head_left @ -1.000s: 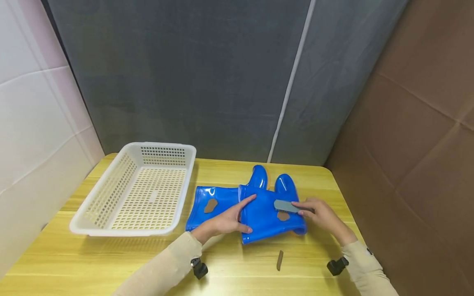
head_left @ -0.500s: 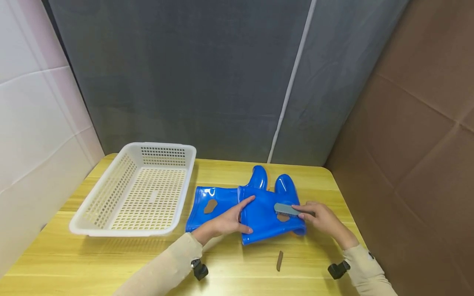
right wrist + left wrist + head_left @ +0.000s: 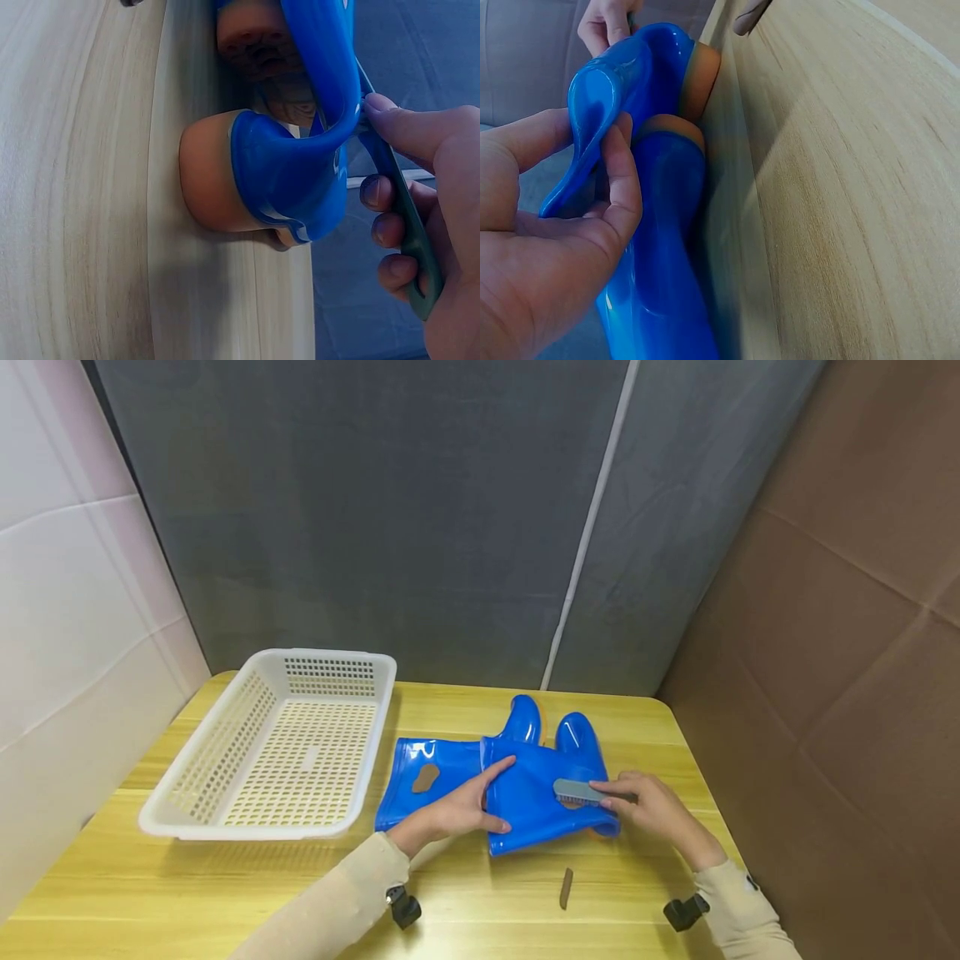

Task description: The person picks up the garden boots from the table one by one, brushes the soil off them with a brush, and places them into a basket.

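A pair of blue rubber boots lies on its side on the table. My left hand point(image 3: 453, 810) grips the upper boot point(image 3: 525, 797) at its shaft opening; in the left wrist view, thumb and fingers hold the rim from both sides. My right hand point(image 3: 656, 810) holds a grey-green brush point(image 3: 576, 790) by its handle point(image 3: 411, 225), bristles down over a brown patch on that boot's shaft. The brush mostly covers this patch. Partly under the upper boot is the other boot point(image 3: 457, 752), which carries a brown patch point(image 3: 426, 778) near its opening. Orange-tan soles point(image 3: 210, 172) show in the wrist views.
To the left stands a white perforated plastic basket point(image 3: 384, 710). A thin brown strip point(image 3: 566, 888) lies on the wooden table point(image 3: 480, 918) in front of the boots. A dark grey wall point(image 3: 375, 527) rises behind the table, and a brown one point(image 3: 840, 652) flanks the right.
The brush in my right hand has moved slightly towards me, down over the brown patch, covering more of it. My left hand and both boots stay nearly in place.
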### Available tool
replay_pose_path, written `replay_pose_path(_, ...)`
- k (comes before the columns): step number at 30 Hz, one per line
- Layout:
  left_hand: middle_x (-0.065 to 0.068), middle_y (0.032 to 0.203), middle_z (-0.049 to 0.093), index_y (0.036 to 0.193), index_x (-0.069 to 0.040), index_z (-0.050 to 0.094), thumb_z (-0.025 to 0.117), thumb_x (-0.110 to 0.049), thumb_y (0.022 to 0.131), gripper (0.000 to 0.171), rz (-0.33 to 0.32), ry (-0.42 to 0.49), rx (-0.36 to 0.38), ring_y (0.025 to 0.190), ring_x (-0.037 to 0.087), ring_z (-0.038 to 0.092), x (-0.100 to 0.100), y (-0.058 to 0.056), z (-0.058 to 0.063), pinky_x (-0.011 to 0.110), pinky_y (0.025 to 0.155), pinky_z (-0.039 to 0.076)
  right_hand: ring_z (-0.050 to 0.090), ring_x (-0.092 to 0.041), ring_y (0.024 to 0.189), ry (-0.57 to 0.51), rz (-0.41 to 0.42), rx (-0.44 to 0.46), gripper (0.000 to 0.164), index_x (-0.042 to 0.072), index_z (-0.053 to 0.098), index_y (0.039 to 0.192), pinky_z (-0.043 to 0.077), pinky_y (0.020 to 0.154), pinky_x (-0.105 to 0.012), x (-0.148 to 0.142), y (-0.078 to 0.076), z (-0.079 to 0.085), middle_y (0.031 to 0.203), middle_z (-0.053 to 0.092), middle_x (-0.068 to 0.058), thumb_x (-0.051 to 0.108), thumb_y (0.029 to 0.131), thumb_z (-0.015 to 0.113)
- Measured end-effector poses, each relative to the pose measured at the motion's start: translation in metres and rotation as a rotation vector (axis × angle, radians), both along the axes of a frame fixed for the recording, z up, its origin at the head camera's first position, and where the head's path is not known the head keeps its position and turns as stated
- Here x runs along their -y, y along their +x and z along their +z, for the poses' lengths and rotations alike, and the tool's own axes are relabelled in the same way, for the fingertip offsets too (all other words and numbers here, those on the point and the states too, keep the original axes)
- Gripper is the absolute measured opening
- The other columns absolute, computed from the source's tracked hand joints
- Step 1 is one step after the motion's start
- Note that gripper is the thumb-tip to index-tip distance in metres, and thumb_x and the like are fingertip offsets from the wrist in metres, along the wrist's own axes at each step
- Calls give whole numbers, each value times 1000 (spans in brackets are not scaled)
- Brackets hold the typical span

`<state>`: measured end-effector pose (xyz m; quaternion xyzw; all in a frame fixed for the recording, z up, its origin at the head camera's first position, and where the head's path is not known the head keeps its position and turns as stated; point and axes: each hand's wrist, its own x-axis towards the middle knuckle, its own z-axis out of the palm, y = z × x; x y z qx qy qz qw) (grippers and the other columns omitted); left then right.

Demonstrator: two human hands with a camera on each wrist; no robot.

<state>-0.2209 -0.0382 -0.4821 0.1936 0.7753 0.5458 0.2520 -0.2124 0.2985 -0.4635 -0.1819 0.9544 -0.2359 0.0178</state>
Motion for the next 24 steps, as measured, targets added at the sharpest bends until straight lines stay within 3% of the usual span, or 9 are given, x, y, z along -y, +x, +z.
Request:
replay_pose_path(11, 18, 164, 18, 157, -37, 18, 77, -15, 85, 96, 9, -4, 0, 143, 50, 32, 0, 0, -2, 64, 110, 40, 46, -8, 71, 6, -10, 1, 29, 32, 71, 122, 38, 61, -21, 1, 2, 2, 77, 53, 9, 27, 93, 68)
replay_pose_path(24, 18, 164, 16, 158, -37, 16, 77, -16, 85, 97, 6, -6, -6, 146, 49, 29, 0, 0, -4, 64, 113, 37, 46, -6, 67, -53, 17, 68, 28, 31, 73, 119, 39, 58, -20, 5, 6, 9, 77, 53, 8, 26, 92, 69)
